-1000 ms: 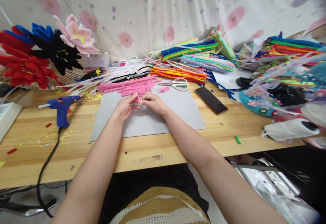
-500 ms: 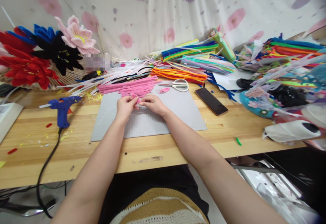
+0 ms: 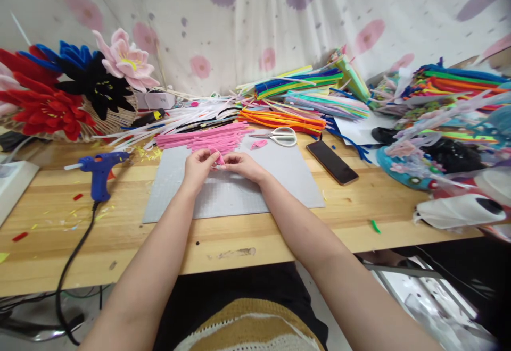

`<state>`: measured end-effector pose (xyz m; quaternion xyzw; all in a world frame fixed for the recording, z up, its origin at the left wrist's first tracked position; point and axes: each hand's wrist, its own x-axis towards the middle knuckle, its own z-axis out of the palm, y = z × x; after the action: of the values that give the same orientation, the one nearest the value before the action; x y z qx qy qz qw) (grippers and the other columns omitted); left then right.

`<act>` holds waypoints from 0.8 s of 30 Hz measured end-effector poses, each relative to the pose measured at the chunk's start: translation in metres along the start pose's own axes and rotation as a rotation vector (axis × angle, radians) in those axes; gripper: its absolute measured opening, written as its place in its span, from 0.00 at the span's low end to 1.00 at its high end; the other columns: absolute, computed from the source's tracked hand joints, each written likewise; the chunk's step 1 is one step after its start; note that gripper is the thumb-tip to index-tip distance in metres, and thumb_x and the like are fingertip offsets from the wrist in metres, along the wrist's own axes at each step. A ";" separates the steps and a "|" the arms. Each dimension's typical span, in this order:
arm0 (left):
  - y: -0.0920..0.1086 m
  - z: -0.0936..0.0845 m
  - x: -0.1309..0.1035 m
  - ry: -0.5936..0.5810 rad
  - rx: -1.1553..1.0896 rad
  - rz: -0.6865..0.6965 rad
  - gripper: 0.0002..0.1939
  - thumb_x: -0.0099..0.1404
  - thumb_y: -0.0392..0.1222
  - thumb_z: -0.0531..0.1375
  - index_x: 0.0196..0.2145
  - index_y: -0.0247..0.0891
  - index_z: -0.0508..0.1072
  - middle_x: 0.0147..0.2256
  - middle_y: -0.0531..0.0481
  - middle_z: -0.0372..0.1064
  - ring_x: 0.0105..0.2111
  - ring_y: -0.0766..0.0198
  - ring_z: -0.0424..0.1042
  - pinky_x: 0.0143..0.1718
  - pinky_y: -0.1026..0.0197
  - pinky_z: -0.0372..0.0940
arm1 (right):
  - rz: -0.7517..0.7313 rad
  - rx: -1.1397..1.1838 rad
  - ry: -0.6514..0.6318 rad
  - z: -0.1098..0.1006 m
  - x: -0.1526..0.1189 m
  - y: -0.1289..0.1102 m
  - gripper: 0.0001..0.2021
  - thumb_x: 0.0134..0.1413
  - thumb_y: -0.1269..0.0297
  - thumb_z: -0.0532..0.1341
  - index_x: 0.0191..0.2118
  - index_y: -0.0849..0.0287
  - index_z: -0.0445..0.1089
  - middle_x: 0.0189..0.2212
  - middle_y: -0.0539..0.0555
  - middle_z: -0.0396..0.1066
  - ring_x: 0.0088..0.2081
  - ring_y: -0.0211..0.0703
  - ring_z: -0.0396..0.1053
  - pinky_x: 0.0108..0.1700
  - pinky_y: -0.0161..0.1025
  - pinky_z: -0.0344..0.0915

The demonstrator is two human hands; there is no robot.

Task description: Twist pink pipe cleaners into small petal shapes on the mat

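My left hand (image 3: 198,166) and my right hand (image 3: 242,165) meet over the grey mat (image 3: 255,194), fingertips close together. Pinched between them is a bent pink pipe cleaner (image 3: 217,155), curved into a small loop that stands above the fingers. Both hands are closed on it; its lower ends are hidden by the fingertips. Just behind them lies a pile of straight pink pipe cleaners (image 3: 211,137) across the mat's back edge. A small finished-looking pink loop piece (image 3: 258,144) rests to the right, beside white-handled scissors (image 3: 284,136).
A blue glue gun (image 3: 100,175) stands at left, its black cord running off the table edge. A phone (image 3: 332,161) lies right of the mat. Fuzzy flowers (image 3: 123,61) are at back left. Bundles of coloured pipe cleaners (image 3: 283,120) line the back; a white roll (image 3: 459,211) lies at right.
The pink loop between my fingers has turned and now shows more of its curve. My right hand's fingers have straightened slightly, and the view has shifted a little.
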<state>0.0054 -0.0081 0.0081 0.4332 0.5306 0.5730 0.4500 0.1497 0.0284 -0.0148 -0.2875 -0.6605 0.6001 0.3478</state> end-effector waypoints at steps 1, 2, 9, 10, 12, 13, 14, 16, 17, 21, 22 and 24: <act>0.002 0.000 -0.001 -0.009 -0.012 -0.020 0.17 0.42 0.50 0.68 0.24 0.34 0.72 0.19 0.54 0.66 0.19 0.71 0.63 0.20 0.67 0.64 | 0.002 0.008 -0.006 0.000 -0.001 -0.001 0.12 0.37 0.60 0.67 0.24 0.63 0.67 0.22 0.46 0.63 0.28 0.33 0.59 0.35 0.34 0.57; 0.004 -0.001 -0.001 -0.017 -0.021 -0.039 0.19 0.42 0.53 0.68 0.25 0.34 0.72 0.20 0.54 0.65 0.19 0.71 0.62 0.20 0.67 0.64 | 0.002 0.015 -0.012 0.000 -0.001 -0.002 0.11 0.37 0.61 0.67 0.24 0.63 0.66 0.22 0.46 0.63 0.28 0.32 0.59 0.35 0.34 0.57; 0.008 -0.007 -0.001 -0.061 -0.016 -0.119 0.22 0.41 0.57 0.68 0.23 0.34 0.71 0.19 0.54 0.63 0.17 0.72 0.59 0.18 0.68 0.62 | 0.034 0.048 -0.046 0.001 -0.002 -0.005 0.07 0.39 0.66 0.65 0.28 0.63 0.70 0.25 0.48 0.67 0.30 0.33 0.62 0.37 0.34 0.58; 0.008 -0.008 -0.001 -0.059 -0.016 -0.112 0.22 0.39 0.55 0.69 0.24 0.34 0.72 0.19 0.54 0.62 0.17 0.73 0.58 0.17 0.68 0.63 | 0.035 0.052 -0.027 0.001 -0.002 -0.005 0.07 0.39 0.66 0.64 0.28 0.63 0.70 0.26 0.48 0.68 0.30 0.33 0.62 0.37 0.34 0.58; 0.009 -0.009 -0.002 -0.056 -0.010 -0.094 0.22 0.37 0.53 0.70 0.25 0.34 0.72 0.19 0.56 0.62 0.17 0.73 0.58 0.17 0.67 0.63 | 0.036 0.056 0.024 0.001 -0.003 -0.003 0.07 0.40 0.65 0.64 0.29 0.63 0.70 0.26 0.48 0.68 0.30 0.33 0.62 0.37 0.34 0.58; 0.009 -0.009 -0.002 -0.062 -0.009 -0.091 0.22 0.38 0.53 0.70 0.26 0.34 0.72 0.19 0.56 0.61 0.17 0.73 0.58 0.17 0.67 0.64 | 0.038 0.058 0.048 0.001 -0.003 -0.003 0.07 0.40 0.65 0.63 0.29 0.63 0.70 0.26 0.48 0.67 0.30 0.33 0.61 0.37 0.34 0.57; 0.010 -0.008 -0.003 -0.077 -0.012 -0.095 0.23 0.39 0.55 0.69 0.26 0.34 0.72 0.19 0.56 0.60 0.17 0.73 0.58 0.17 0.67 0.64 | 0.041 0.059 0.068 0.001 -0.002 -0.002 0.07 0.41 0.65 0.63 0.29 0.63 0.69 0.25 0.47 0.67 0.29 0.33 0.61 0.37 0.34 0.57; 0.011 -0.008 -0.005 -0.126 -0.025 -0.116 0.23 0.43 0.58 0.67 0.27 0.34 0.72 0.19 0.56 0.60 0.17 0.73 0.58 0.17 0.67 0.64 | 0.045 0.058 0.100 0.001 -0.002 -0.001 0.08 0.41 0.64 0.63 0.29 0.63 0.69 0.25 0.47 0.67 0.29 0.32 0.61 0.36 0.33 0.57; 0.011 -0.007 -0.006 -0.148 -0.026 -0.125 0.24 0.43 0.58 0.67 0.28 0.34 0.72 0.20 0.55 0.60 0.17 0.72 0.59 0.17 0.66 0.65 | 0.045 0.057 0.113 0.002 -0.002 0.000 0.08 0.41 0.64 0.63 0.29 0.63 0.69 0.25 0.47 0.67 0.29 0.32 0.61 0.37 0.34 0.57; 0.008 -0.006 -0.008 -0.154 0.037 -0.102 0.26 0.36 0.51 0.71 0.31 0.35 0.72 0.23 0.54 0.66 0.20 0.71 0.64 0.19 0.65 0.67 | 0.023 0.064 0.122 0.001 -0.001 0.002 0.07 0.43 0.64 0.62 0.30 0.62 0.70 0.27 0.49 0.70 0.32 0.35 0.64 0.40 0.34 0.59; 0.007 -0.007 -0.008 -0.148 0.049 -0.093 0.26 0.35 0.51 0.71 0.31 0.35 0.72 0.24 0.54 0.67 0.20 0.70 0.65 0.20 0.65 0.67 | 0.021 0.063 0.112 0.000 -0.001 0.003 0.07 0.43 0.64 0.63 0.30 0.62 0.70 0.28 0.49 0.70 0.33 0.35 0.64 0.40 0.35 0.60; 0.005 -0.008 -0.007 -0.148 0.065 -0.092 0.26 0.36 0.51 0.71 0.31 0.35 0.72 0.24 0.53 0.68 0.20 0.69 0.66 0.20 0.65 0.67 | 0.030 0.043 0.091 -0.002 -0.001 0.004 0.08 0.43 0.64 0.63 0.30 0.62 0.70 0.26 0.49 0.69 0.31 0.34 0.64 0.38 0.34 0.60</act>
<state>-0.0013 -0.0166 0.0130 0.4636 0.5336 0.5007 0.4997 0.1516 0.0295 -0.0184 -0.3168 -0.6265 0.6057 0.3745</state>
